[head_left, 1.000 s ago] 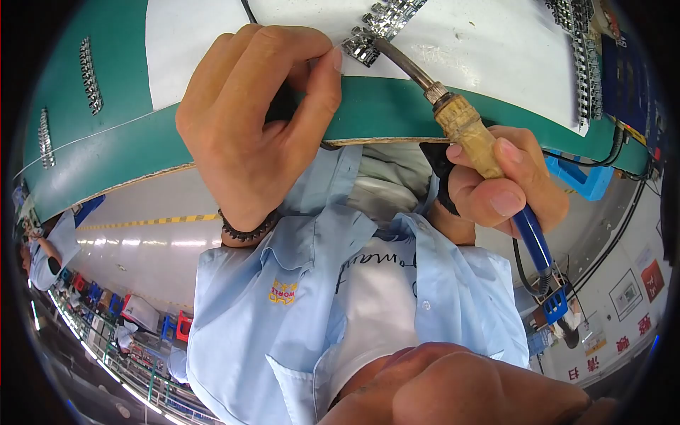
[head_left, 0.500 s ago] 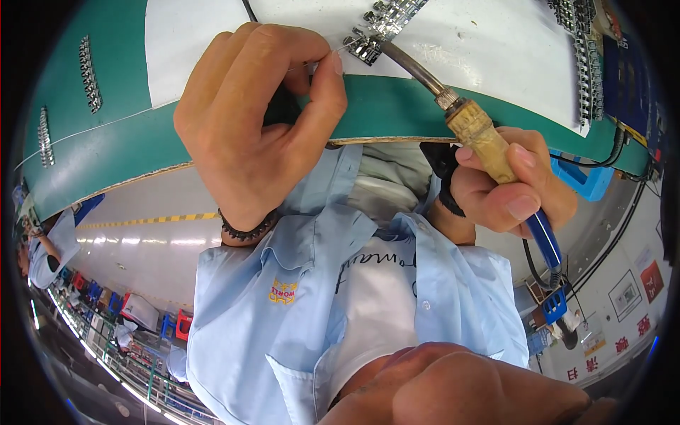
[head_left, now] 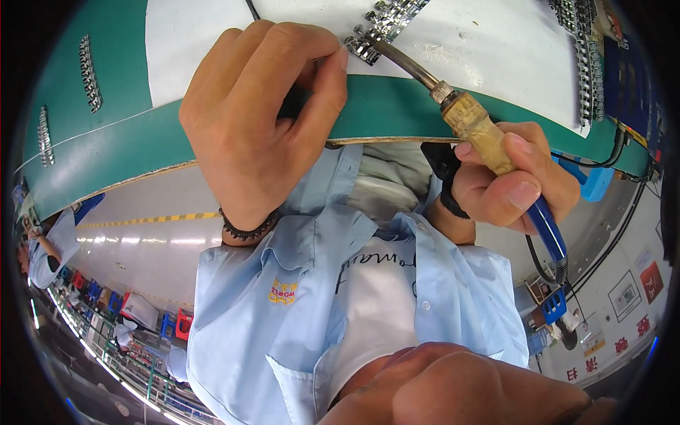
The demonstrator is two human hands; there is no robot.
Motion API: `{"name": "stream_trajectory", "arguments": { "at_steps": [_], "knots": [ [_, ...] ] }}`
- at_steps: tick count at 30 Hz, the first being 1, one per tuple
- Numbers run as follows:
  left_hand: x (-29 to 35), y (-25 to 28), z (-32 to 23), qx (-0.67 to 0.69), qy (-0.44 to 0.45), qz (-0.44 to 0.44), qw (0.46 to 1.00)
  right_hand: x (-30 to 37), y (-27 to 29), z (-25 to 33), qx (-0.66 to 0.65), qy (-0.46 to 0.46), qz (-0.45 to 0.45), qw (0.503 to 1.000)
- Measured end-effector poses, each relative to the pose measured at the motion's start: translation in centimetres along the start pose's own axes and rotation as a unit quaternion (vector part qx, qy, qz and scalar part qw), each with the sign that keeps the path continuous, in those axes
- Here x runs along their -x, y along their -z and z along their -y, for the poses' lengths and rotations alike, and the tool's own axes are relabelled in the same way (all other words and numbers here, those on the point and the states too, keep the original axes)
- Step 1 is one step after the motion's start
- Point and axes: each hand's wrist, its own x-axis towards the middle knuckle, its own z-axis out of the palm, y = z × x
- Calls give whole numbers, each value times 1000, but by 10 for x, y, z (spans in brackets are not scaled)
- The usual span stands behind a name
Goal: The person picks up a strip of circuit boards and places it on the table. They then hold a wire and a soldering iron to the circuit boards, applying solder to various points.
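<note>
My right hand (head_left: 520,177) grips a soldering iron (head_left: 473,122) with a tan collar and blue handle. Its dark metal tip touches the near end of a row of small shiny metal parts (head_left: 391,23) on a white sheet (head_left: 489,60). Just left of that end, my left hand (head_left: 258,120) is closed, with thumb and forefinger pinched on a thin solder wire. Only a trace of the wire shows at the fingertips; the rest is hidden behind the fingers.
Two short rows of like metal parts, one here (head_left: 90,74), lie on the green tabletop (head_left: 120,71) at left. Longer strips (head_left: 588,78) stand at the sheet's right side, beside a dark blue box (head_left: 630,92) and black cables. A blue stool (head_left: 591,180) is below the bench.
The iron's tip has shifted slightly left and up along the metal parts. My left fingertips have moved a little closer to the row, and less of the solder wire shows.
</note>
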Motion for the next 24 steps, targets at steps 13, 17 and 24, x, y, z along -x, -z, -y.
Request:
{"name": "stream_trajectory", "arguments": {
  "at_steps": [13, 17, 24],
  "knots": [
    [-3, 3, -32, 11, 178, -49, 983, 8, -15, 1, -65, 1, -155, 986],
    [0, 1, -16, 3, 109, -20, 994, 14, -16, 2, -66, 22, -153, 986],
    [-3, 2, -6, 31, 16, -22, 999, 9, -31, 0, -19, 75, -135, 988]
  ]
}}
